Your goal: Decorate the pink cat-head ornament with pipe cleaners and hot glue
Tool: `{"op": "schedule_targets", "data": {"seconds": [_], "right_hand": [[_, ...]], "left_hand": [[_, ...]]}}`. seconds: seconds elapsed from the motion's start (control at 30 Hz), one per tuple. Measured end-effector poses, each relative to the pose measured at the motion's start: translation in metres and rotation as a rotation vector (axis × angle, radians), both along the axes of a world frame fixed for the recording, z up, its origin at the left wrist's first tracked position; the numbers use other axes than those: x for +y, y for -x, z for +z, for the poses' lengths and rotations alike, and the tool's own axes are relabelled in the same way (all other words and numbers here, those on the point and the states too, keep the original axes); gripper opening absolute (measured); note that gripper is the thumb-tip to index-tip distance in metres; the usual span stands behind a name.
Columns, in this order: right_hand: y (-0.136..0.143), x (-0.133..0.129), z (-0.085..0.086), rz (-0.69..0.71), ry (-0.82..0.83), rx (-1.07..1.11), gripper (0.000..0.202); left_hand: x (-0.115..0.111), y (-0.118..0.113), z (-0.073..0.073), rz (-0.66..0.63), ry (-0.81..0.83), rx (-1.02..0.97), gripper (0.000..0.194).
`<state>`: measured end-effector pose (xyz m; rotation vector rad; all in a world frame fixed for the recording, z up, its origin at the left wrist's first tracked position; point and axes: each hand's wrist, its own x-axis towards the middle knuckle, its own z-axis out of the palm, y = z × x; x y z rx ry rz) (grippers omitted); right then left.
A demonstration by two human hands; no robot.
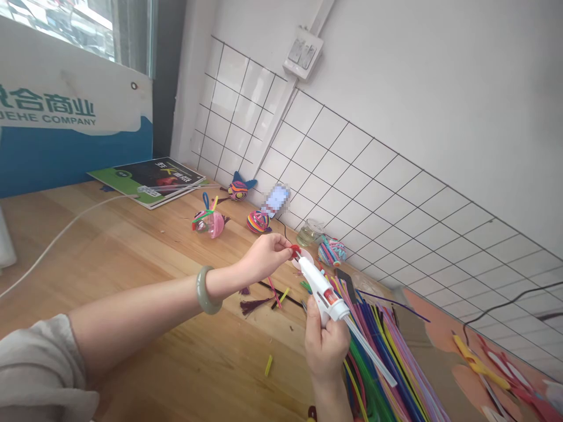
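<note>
My right hand [328, 343] is wrapped round the grip of a white hot glue gun [317, 280], with a long glue stick [373, 354] trailing from its back. The gun's nozzle points up and left, at a small red piece [294, 252] that looks like bent pipe cleaner. My left hand [268, 256] pinches that red piece between thumb and fingertips, right at the nozzle. Whether nozzle and piece touch is hard to make out. Below lie dark tassels [255, 306] and cut pipe cleaner bits [284, 297].
A large bundle of coloured pipe cleaners [387, 346] lies on the right, with scissors [510, 375] beyond. Wrapped ball figures [211, 223], a phone [276, 200], and a glass jar [309, 232] stand towards the wire grid [352, 170]. A booklet [153, 179] and white cable [65, 228] are left.
</note>
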<state>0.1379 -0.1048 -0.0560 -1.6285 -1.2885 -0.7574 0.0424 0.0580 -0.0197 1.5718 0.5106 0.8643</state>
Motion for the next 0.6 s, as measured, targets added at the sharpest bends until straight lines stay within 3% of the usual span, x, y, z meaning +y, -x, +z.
{"op": "schedule_targets", "data": {"seconds": [0.6], "right_hand": [[0.0008, -0.0001, -0.0004, -0.007, -0.001, -0.001, 0.030]], "left_hand": [[0.0017, -0.0010, -0.0015, -0.004, -0.006, -0.001, 0.013]]}}
